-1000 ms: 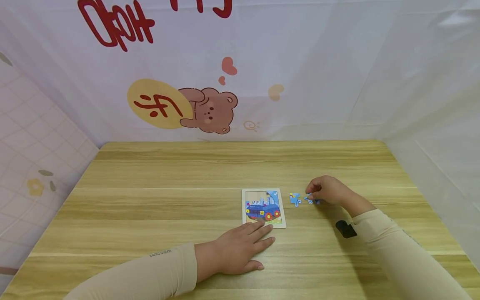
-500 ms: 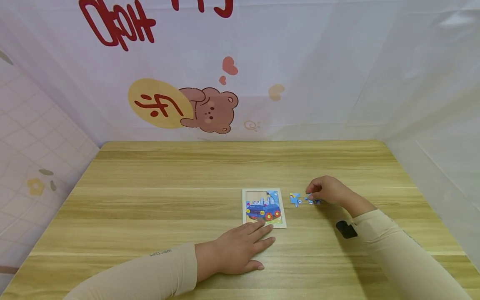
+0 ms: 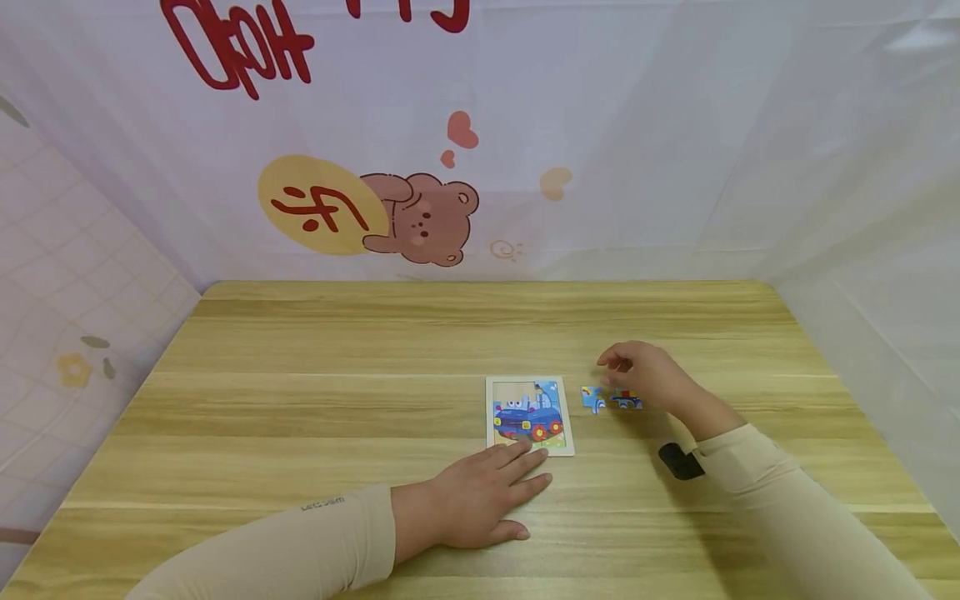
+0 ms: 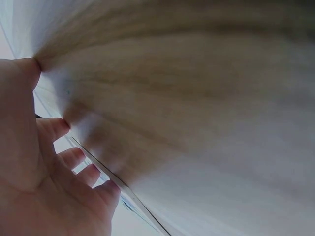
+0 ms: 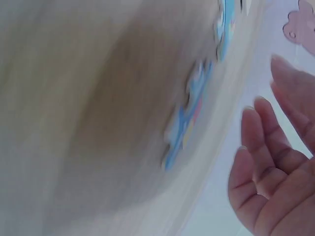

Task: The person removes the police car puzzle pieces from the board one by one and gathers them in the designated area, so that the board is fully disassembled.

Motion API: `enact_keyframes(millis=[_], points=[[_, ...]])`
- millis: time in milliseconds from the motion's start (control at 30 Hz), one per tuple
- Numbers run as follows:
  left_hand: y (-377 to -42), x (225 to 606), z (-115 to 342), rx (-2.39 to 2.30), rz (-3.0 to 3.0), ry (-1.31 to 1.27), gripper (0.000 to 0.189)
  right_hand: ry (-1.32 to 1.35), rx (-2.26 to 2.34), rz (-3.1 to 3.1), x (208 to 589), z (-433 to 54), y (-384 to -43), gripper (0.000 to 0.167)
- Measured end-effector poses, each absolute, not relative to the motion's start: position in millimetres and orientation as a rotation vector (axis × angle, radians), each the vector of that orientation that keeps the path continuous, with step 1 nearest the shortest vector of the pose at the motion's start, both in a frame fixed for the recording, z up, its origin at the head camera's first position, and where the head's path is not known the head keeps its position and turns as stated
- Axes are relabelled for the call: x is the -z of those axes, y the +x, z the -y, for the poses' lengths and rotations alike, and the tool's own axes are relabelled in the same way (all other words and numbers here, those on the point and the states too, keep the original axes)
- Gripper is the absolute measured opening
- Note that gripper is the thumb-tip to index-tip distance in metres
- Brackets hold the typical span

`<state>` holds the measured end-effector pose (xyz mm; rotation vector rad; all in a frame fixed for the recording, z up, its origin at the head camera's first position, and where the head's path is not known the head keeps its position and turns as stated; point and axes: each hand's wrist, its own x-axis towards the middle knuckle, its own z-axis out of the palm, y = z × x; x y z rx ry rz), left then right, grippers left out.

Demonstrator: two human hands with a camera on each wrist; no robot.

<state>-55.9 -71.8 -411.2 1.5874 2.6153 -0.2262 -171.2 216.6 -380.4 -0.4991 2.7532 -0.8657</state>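
Note:
A square jigsaw in a pale frame (image 3: 567, 417) shows a blue cartoon car, with a bare gap at its upper left. Across its near edge rest the spread fingers of my left hand (image 3: 476, 497), palm down; in the left wrist view its fingertips meet the frame's rim. Two loose puzzle pieces lie to the right of the frame: a blue one with a rainbow corner (image 3: 591, 397) and a blue and red one (image 3: 627, 401). My right hand (image 3: 643, 375) hovers just above the second piece (image 5: 186, 120), fingers loosely bent and holding nothing.
The wood-grain table (image 3: 337, 350) meets a white curtain (image 3: 637, 125) printed with a bear (image 3: 427, 221) at the back. Curtains also stand along both sides. A black strap piece (image 3: 681, 461) sits at the right sleeve's cuff.
My right hand has let go of the red and blue puzzle piece and lifted slightly up and left. The piece now shows its picture. My left hand stays put.

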Motion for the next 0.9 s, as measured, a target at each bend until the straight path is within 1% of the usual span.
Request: enact_keyframes(millis=[333,567,900], points=[[-56.7,410.3,71.0,0.213,-2.612,1.589,0.063,-0.489,0.966,-2.744,384.6,-187.8,-163.9,0.024],[-56.7,409.9,71.6,0.200,-2.588,1.566,0.063,-0.530,0.934,-2.713,384.4,-171.2,-163.3,0.027],[-56.8,410.8,71.2,0.206,-2.594,1.577,0.063,-0.489,0.892,-2.635,386.8,-153.1,-168.3,0.028]])
